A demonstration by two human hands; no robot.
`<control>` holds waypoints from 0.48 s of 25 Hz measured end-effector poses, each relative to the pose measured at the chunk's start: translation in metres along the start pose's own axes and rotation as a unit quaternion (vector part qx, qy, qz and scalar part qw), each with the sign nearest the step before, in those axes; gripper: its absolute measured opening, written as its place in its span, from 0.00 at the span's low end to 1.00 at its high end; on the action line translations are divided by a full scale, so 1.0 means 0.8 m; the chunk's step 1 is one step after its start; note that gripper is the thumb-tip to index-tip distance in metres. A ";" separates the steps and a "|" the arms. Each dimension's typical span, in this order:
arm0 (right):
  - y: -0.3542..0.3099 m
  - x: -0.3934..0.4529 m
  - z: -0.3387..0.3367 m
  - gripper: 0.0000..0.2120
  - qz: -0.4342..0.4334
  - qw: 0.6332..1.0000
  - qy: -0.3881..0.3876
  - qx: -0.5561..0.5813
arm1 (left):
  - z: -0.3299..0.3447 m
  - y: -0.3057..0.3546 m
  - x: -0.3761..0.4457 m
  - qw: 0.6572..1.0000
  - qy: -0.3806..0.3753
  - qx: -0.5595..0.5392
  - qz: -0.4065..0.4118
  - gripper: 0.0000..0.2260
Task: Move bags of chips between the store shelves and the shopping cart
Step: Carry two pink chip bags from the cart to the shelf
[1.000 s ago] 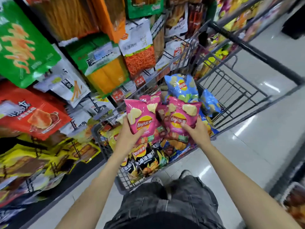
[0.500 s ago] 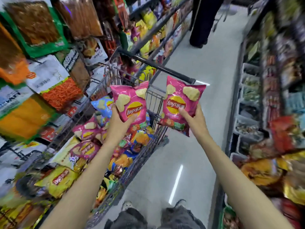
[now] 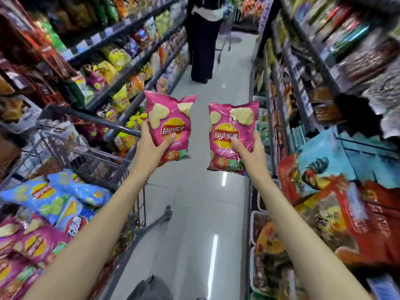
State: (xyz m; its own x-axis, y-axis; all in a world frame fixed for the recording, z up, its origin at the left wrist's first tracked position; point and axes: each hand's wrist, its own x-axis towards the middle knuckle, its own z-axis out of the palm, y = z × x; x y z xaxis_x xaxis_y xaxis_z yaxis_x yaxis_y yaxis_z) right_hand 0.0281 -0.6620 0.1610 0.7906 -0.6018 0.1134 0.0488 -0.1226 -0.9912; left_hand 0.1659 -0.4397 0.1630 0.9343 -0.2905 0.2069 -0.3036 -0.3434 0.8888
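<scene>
Both pink Lay's bags (image 3: 171, 124) (image 3: 232, 135) lifted clear of cart (image 3: 91, 156); your left hand (image 3: 151, 146) and right hand (image 3: 249, 150) each grip one, likely shelf-bound.

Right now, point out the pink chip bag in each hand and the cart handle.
Left-hand pink bag (image 3: 171, 118), head view, upper front panel.
Right-hand pink bag (image 3: 225, 118), head view, upper front panel.
Cart handle (image 3: 91, 118), head view, middle of bar.

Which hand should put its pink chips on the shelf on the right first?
Probably the right hand. Its pink bag is already nearer the right-side shelves; the left hand holds its bag over by the cart.
</scene>
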 end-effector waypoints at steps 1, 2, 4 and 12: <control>-0.003 0.019 -0.007 0.15 -0.005 1.000 0.004 0.006 | 0.013 0.011 0.018 1.000 -0.003 -0.003 0.009 0.28; -0.006 0.039 -0.012 0.15 -0.008 1.000 0.008 0.012 | 0.022 0.021 0.038 1.000 -0.005 -0.007 0.020 0.27; -0.020 0.083 -0.014 0.16 -0.016 0.999 0.012 0.026 | 0.035 0.039 0.088 0.999 -0.008 -0.016 0.048 0.26; -0.092 0.324 0.029 0.18 -0.093 0.994 0.014 0.046 | 0.066 0.108 0.355 0.987 0.023 -0.059 0.145 0.26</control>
State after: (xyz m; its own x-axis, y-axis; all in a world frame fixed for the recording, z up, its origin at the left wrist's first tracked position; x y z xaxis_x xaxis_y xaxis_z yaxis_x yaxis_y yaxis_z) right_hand 0.2437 -0.7904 0.2615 0.7448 -0.5982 0.2958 0.2496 -0.1615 -0.9548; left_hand 0.3953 -0.5995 0.2772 0.8196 -0.3200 0.4752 -0.5382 -0.1454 0.8302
